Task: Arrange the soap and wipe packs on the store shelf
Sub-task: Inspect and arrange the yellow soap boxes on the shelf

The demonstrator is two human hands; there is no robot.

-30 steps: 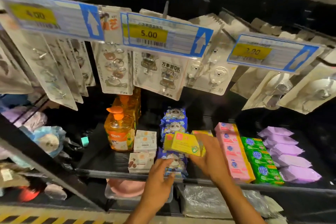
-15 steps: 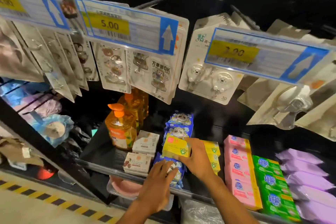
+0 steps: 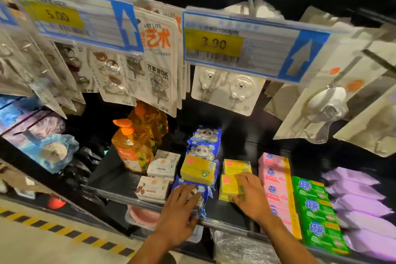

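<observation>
Loose yellow soap pack (image 3: 198,170): flat rectangular bar in a glossy wrapper, lying on top of the blue wipe packs (image 3: 204,135). Its long axis runs left to right, across that column, which runs front to back. It overhangs no shelf edge.

Left hand (image 3: 182,206): fingers spread and nearly straight, pressing flat on the front wipe pack (image 3: 204,199), a soft crinkled pouch at the shelf lip. It holds nothing.

Right hand (image 3: 250,196): fingers bent over the top of the front yellow soap stack (image 3: 227,188), thumb at its near edge. I read this as a grip.

Room: a narrow dark strip of bare shelf (image 3: 109,175) separates the wipe column from the yellow stacks. Pink soap packs (image 3: 274,176) sit just beside the yellow stacks on the right, white boxes (image 3: 164,164) just left of the wipes. An orange pump bottle (image 3: 130,148) stands upright beyond the boxes. Hanging hook cards (image 3: 227,88) crowd the space above the rear.
</observation>
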